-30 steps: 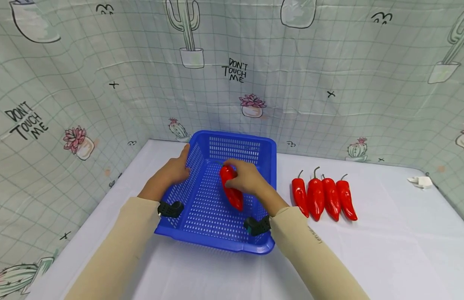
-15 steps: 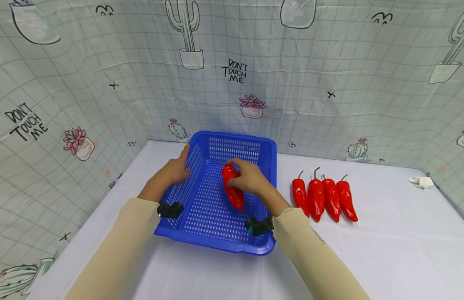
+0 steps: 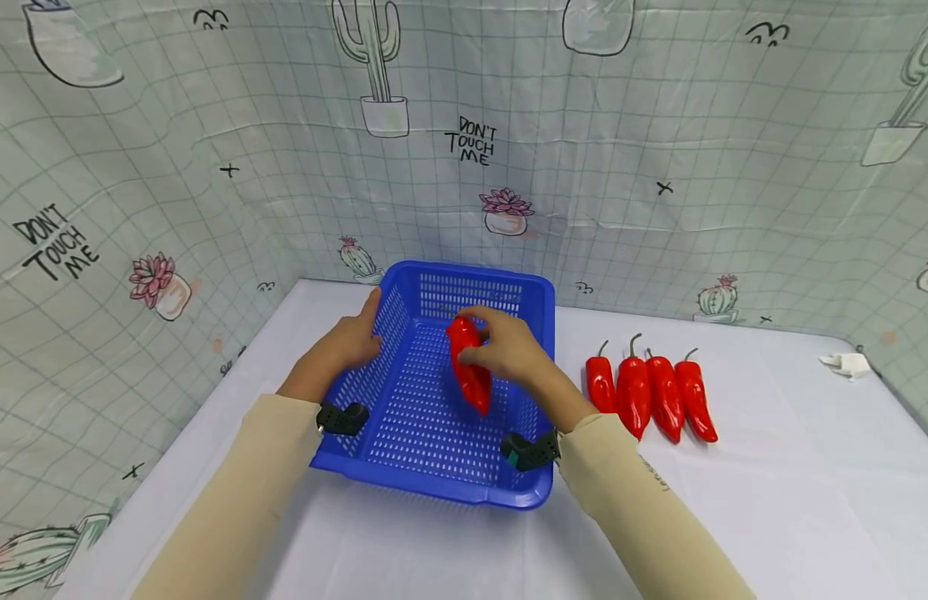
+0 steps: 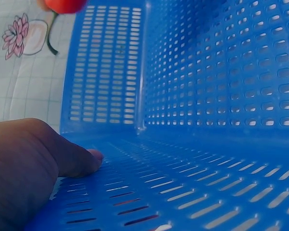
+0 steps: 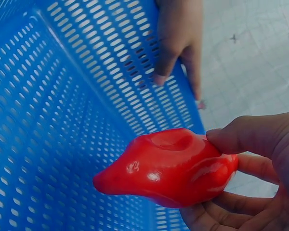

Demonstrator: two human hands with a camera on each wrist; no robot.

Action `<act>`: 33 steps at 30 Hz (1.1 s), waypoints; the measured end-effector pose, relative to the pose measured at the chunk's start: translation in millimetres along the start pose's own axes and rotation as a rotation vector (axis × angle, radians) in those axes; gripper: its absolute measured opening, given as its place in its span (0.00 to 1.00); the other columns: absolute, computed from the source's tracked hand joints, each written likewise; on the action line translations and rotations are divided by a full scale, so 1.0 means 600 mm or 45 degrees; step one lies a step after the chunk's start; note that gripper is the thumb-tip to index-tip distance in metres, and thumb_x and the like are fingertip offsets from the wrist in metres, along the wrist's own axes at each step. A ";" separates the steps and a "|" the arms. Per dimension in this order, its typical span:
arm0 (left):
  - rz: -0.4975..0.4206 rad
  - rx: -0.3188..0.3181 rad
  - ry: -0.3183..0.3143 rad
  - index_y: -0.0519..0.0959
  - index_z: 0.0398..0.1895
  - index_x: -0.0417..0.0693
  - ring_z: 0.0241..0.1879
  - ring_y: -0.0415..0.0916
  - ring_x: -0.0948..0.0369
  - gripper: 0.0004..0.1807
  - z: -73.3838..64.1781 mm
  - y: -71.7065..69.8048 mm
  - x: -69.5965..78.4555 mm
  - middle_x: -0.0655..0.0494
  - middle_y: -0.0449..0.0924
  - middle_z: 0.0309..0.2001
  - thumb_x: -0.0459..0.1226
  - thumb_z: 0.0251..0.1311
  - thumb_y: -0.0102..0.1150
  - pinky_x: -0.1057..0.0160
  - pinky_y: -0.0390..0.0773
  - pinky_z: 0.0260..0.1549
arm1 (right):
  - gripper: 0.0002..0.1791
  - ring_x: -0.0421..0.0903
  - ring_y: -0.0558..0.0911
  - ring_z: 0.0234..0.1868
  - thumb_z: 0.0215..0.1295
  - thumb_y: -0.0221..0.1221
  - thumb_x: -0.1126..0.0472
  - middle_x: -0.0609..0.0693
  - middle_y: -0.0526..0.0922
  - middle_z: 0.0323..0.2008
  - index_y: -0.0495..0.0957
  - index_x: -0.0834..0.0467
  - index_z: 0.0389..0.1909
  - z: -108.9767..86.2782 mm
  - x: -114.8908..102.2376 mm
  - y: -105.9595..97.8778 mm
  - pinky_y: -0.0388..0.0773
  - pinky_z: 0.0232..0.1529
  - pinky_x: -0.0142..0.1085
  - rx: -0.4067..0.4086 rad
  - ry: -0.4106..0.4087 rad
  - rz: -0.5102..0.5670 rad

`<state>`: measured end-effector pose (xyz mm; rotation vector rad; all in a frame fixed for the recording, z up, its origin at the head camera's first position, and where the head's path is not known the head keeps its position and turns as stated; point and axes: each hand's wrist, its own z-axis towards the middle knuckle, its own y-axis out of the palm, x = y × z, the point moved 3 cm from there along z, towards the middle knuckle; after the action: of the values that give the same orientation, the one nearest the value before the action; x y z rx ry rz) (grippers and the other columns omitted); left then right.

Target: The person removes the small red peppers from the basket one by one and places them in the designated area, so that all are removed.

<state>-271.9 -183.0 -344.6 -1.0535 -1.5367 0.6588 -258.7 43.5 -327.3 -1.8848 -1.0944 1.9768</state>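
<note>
In the head view a blue plastic basket (image 3: 434, 492) with slotted walls sits on the white table. My left hand (image 3: 349, 342) grips its left wall; in the left wrist view the thumb (image 4: 79, 161) lies on the inside, and the other fingers are mostly hidden. Over the basket, my right hand (image 3: 509, 348) holds a glossy red chili pepper (image 3: 464, 337). Seen from the right wrist, the thumb and fingers pinch the thick end of the pepper (image 5: 159, 166), and its pointed tip faces away from the palm. The basket floor shows below it.
To the right of the basket, several more red peppers (image 3: 632, 392) lie side by side in a row, stems pointing to the back. A small white crumpled piece (image 3: 846, 364) lies near the table's far right. A patterned cloth (image 3: 584, 167) hangs behind and to the left.
My right hand has shifted slightly right with the pepper in its grip, and its forearm now covers part of the leftmost pepper in the row. The left hand and basket stay put.
</note>
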 end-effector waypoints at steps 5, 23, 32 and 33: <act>0.024 -0.001 0.012 0.30 0.77 0.39 0.48 0.79 0.36 0.41 -0.001 -0.003 0.001 0.19 0.66 0.60 0.32 0.70 0.41 0.39 0.77 0.50 | 0.35 0.60 0.81 0.50 0.59 0.65 0.64 0.64 0.78 0.54 0.67 0.53 0.69 -0.015 -0.003 -0.028 0.85 0.42 0.48 0.033 -0.022 -0.011; 0.010 0.010 0.039 0.31 0.77 0.39 0.38 0.81 0.41 0.42 -0.002 -0.004 0.002 0.19 0.71 0.55 0.32 0.68 0.41 0.42 0.82 0.41 | 0.39 0.61 0.80 0.54 0.60 0.64 0.61 0.64 0.73 0.61 0.61 0.49 0.73 -0.048 0.041 -0.126 0.81 0.50 0.52 0.139 0.103 0.058; 0.014 0.003 0.047 0.30 0.77 0.39 0.32 0.81 0.44 0.42 -0.004 -0.005 0.003 0.19 0.72 0.53 0.31 0.68 0.40 0.45 0.82 0.38 | 0.40 0.60 0.81 0.52 0.62 0.63 0.59 0.65 0.73 0.60 0.59 0.49 0.74 -0.068 0.060 -0.162 0.83 0.48 0.50 0.147 0.146 0.074; 0.014 0.003 0.045 0.30 0.77 0.40 0.33 0.81 0.44 0.42 -0.005 -0.005 0.003 0.19 0.72 0.53 0.32 0.68 0.41 0.45 0.82 0.38 | 0.40 0.60 0.81 0.52 0.62 0.63 0.58 0.65 0.73 0.60 0.59 0.49 0.74 -0.070 0.064 -0.168 0.83 0.48 0.49 0.153 0.155 0.066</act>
<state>-270.0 -183.2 -340.4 -1.0669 -1.5004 0.6467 -260.1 153.1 -290.8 -1.9598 -0.8825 1.8806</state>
